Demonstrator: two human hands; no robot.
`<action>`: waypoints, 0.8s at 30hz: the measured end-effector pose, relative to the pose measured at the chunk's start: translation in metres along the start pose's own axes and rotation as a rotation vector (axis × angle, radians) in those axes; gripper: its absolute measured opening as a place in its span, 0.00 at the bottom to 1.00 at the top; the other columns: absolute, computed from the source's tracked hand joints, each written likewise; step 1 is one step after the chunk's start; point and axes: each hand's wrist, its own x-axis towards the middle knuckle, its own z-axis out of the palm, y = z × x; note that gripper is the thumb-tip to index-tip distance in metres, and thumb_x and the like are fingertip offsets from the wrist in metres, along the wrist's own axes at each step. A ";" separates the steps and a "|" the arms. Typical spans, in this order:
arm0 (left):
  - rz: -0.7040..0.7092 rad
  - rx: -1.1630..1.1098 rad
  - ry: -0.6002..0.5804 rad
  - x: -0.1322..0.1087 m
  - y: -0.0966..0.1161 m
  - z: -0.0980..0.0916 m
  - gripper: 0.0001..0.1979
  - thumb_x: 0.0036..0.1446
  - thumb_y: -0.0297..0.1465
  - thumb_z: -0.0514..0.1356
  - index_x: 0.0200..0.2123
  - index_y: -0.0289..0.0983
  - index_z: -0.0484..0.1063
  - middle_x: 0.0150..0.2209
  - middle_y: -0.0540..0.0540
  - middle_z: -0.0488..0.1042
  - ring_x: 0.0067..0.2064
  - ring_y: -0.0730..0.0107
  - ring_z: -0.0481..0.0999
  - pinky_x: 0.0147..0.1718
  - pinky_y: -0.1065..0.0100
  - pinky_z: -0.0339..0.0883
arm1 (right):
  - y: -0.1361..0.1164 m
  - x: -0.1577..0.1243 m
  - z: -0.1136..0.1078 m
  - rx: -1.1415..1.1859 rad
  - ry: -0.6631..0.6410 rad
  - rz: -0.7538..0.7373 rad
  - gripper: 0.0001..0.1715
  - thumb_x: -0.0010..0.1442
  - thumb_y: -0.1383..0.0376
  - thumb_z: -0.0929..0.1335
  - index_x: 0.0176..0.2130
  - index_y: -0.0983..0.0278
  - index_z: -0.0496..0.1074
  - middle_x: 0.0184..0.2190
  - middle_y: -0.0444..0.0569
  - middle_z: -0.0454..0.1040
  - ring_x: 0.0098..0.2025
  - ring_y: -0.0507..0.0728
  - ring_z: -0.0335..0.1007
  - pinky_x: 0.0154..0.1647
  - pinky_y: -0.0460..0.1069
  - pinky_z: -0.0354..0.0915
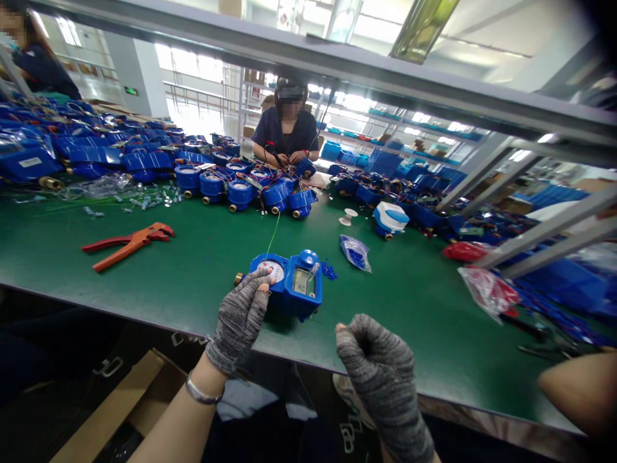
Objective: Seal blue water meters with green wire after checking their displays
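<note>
A blue water meter [292,283] with a round dial and a small screen lies near the front edge of the green table [193,270]. My left hand [240,315], in a grey knit glove, grips the meter's left side at the dial. My right hand [371,350], also gloved, is closed in a fist just off the table's edge to the right of the meter; what it pinches is too small to see. A thin green wire [274,235] rises from the meter toward the back.
Orange-red pliers [128,243] lie at the left. Several blue meters [250,186] crowd the back, with a small bag of blue parts [355,252], a white spool [348,217] and red bags [486,289] to the right. A person [288,128] sits opposite; a cardboard box [116,405] stands below.
</note>
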 end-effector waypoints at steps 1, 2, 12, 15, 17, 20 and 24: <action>0.001 -0.003 0.001 0.000 0.000 0.000 0.14 0.66 0.28 0.53 0.49 0.36 0.76 0.51 0.44 0.78 0.55 0.67 0.75 0.62 0.61 0.60 | -0.001 0.000 0.001 -0.003 0.000 0.007 0.14 0.57 0.65 0.67 0.21 0.61 0.62 0.17 0.40 0.62 0.21 0.50 0.56 0.22 0.45 0.54; 0.002 -0.004 0.003 -0.001 0.000 0.000 0.14 0.66 0.28 0.53 0.49 0.36 0.76 0.51 0.44 0.78 0.55 0.67 0.74 0.62 0.61 0.60 | -0.002 0.000 0.001 -0.008 -0.002 0.016 0.15 0.57 0.65 0.66 0.21 0.60 0.61 0.17 0.40 0.62 0.20 0.50 0.56 0.22 0.45 0.54; -0.006 -0.009 -0.004 0.000 -0.002 0.001 0.14 0.66 0.27 0.53 0.50 0.37 0.76 0.52 0.44 0.77 0.56 0.65 0.74 0.62 0.58 0.60 | -0.012 0.007 0.003 -0.070 -0.016 0.038 0.18 0.57 0.64 0.66 0.19 0.60 0.58 0.15 0.40 0.59 0.19 0.49 0.51 0.21 0.45 0.52; 0.001 -0.004 0.000 0.001 -0.002 0.000 0.14 0.66 0.28 0.53 0.50 0.37 0.76 0.52 0.44 0.78 0.56 0.65 0.74 0.62 0.58 0.60 | -0.013 0.007 0.002 -0.073 -0.023 0.025 0.18 0.57 0.64 0.66 0.19 0.60 0.59 0.15 0.40 0.59 0.19 0.49 0.52 0.21 0.45 0.52; 0.000 -0.001 0.006 0.000 -0.001 0.000 0.14 0.66 0.27 0.54 0.50 0.37 0.76 0.52 0.44 0.78 0.56 0.65 0.74 0.62 0.58 0.61 | -0.014 0.006 0.001 -0.068 -0.026 0.016 0.18 0.57 0.64 0.66 0.19 0.60 0.58 0.15 0.40 0.59 0.19 0.49 0.52 0.21 0.45 0.52; 0.003 -0.004 0.012 -0.001 -0.002 0.001 0.14 0.66 0.27 0.54 0.50 0.38 0.76 0.51 0.44 0.78 0.56 0.65 0.74 0.62 0.58 0.61 | -0.015 0.006 0.001 -0.062 -0.031 0.011 0.18 0.57 0.65 0.66 0.19 0.60 0.58 0.15 0.40 0.60 0.19 0.49 0.52 0.21 0.45 0.53; -0.002 -0.007 0.013 -0.001 -0.003 0.002 0.14 0.66 0.28 0.54 0.50 0.38 0.75 0.52 0.44 0.78 0.56 0.65 0.74 0.62 0.59 0.61 | -0.015 0.007 0.002 -0.059 -0.035 0.011 0.17 0.56 0.64 0.67 0.19 0.61 0.59 0.15 0.40 0.60 0.19 0.49 0.52 0.21 0.45 0.53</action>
